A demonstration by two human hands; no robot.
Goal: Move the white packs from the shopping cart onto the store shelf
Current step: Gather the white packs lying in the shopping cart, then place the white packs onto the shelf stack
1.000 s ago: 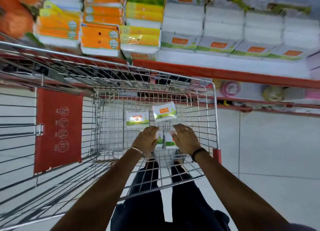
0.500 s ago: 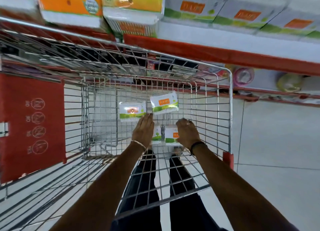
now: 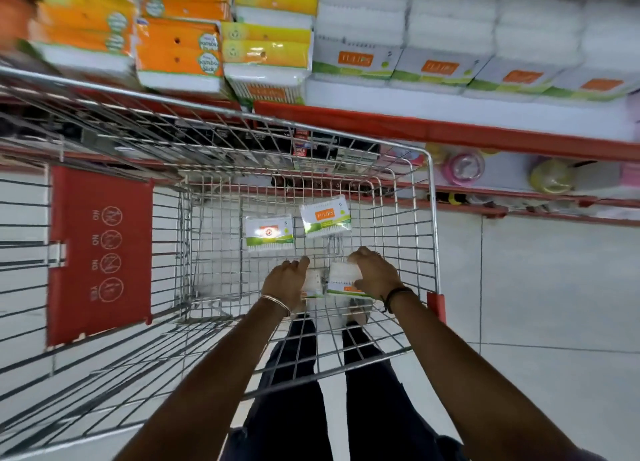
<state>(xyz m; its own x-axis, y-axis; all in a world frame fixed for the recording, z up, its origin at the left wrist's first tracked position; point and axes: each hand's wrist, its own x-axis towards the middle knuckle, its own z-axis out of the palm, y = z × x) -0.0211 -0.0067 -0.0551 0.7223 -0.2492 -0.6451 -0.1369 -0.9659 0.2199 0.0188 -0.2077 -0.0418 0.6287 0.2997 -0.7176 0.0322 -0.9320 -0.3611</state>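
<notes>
Pale tiled floor (image 3: 554, 287) under a wire shopping cart (image 3: 431, 218) pulled up against a red-edged store shelf (image 3: 415, 129) stacked with white packs above and orange and yellow boxes to their left. Both hands are down in the cart basket: right hand (image 3: 375, 273) clamped on one white pack (image 3: 341, 277), left hand (image 3: 285, 280) curled against another pack (image 3: 313, 284) beside it, grip unclear. Two more packs (image 3: 269, 232) lie flat on the basket floor farther in.

Two white packs (image 3: 269, 232) (image 3: 325, 216) lay flat mid cart floor (image 3: 214, 270); two more (image 3: 313, 283) (image 3: 343, 280) gripped near right wall.
</notes>
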